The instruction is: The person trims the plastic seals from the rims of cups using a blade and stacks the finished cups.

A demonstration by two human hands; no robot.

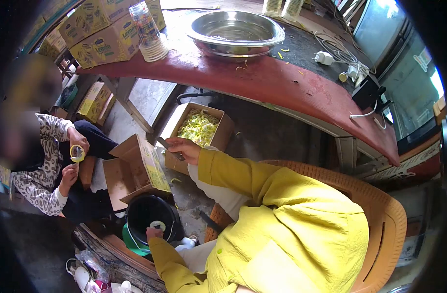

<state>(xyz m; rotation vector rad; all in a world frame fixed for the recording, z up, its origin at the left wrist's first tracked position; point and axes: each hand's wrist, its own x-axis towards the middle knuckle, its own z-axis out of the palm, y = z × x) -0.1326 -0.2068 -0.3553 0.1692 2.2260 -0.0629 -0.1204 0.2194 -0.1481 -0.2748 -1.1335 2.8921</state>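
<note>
My right hand (pixel 185 149) is closed around a flat dark blade-like tool (pixel 167 145), beside an open cardboard box (pixel 222 128) of yellow-green peelings (pixel 199 128). Lower down, my left hand (pixel 155 232) is closed on a small pale round piece (pixel 158 225) over the mouth of a black bucket (pixel 173 215). What the piece is cannot be made out. Part of a green container (pixel 135 240) shows beside the bucket.
A seated person (pixel 43 161) at the left holds a yellow-rimmed ring (pixel 77 153). Another open carton (pixel 123 171) stands between us. On the red-edged table (pixel 262 73) are a metal basin (pixel 235 31), stacked cups (pixel 152 34), lemon cartons (pixel 106 44) and cables (pixel 338 49).
</note>
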